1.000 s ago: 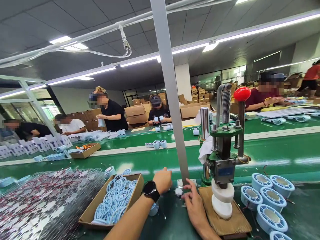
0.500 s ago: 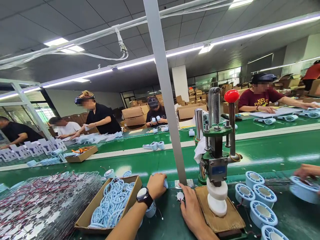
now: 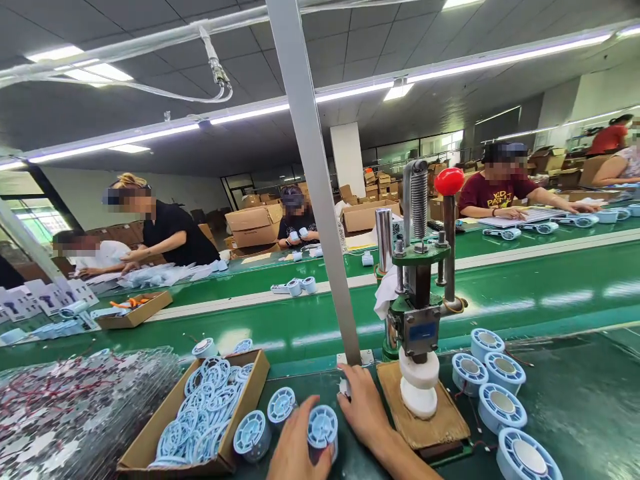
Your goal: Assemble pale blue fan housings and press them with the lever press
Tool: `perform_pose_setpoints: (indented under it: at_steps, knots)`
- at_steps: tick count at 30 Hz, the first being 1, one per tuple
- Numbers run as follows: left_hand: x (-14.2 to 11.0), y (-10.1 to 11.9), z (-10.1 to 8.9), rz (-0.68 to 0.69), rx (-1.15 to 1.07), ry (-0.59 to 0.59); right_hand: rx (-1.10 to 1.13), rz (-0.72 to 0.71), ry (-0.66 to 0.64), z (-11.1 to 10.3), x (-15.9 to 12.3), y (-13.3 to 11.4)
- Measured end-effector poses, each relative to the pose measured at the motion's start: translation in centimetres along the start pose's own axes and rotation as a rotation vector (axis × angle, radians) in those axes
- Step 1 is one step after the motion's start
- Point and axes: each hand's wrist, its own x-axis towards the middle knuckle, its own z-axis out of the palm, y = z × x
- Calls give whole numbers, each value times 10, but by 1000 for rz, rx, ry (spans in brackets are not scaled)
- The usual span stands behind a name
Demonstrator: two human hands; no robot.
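My left hand (image 3: 299,443) is closed around a light-blue round fan housing (image 3: 323,427), its slotted face turned up. Beside it, two more such housings, one nearer (image 3: 251,433) and one farther (image 3: 281,405), stand on the dark table. My right hand (image 3: 367,405) rests by the foot of the post, thumb and forefinger around a small whitish piece (image 3: 344,387), mostly covered by the fingers. Just right of that hand is a hand press (image 3: 421,327) with a red knob and white round pads over a cardboard-covered base.
A cardboard box (image 3: 253,393) of light-blue rings lies left, beside stacked clear trays (image 3: 75,413) of silvery pieces with red wires. Several housings with metal discs (image 3: 503,405) stand right of the press. A grey post (image 3: 320,180) rises ahead, before a green conveyor (image 3: 550,287). Co-workers sit and stand beyond.
My left hand has come back toward me from the far table edge and now grips a housing. The view has shifted right. A co-worker's hand and housing at the right have left view.
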Motion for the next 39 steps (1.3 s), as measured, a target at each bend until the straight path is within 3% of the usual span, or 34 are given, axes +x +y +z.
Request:
perform_pose_setpoints:
  at_steps: [4,8,11,18,23,29,35,37,39]
  knots:
    - [-26,-5,27,-55,-83,61,303,46,-64,-9,-2,2]
    - [-25,10,33,-99,-195,19,520,9,-191,-15,-9,-2]
    - [-21,19,34,-120,-251,34,531,-10,-231,-15,-15,-3]
    - [-20,25,33,-126,-285,30,319,-3,-70,-13,-13,7]
    - [-29,26,33,-23,-172,156,210,4,-33,-19,-7,5]
    - [-40,13,46,34,-135,157,-17,-97,-240,-55,-29,-10]
    - [-26,25,41,-29,-173,21,-774,-136,-469,-62,-63,-9]
    - [-18,30,36,-72,-197,9,-835,-125,-479,-61,-65,-13]
    - [-14,30,31,-122,-216,39,-752,-88,-502,-66,-64,-19]
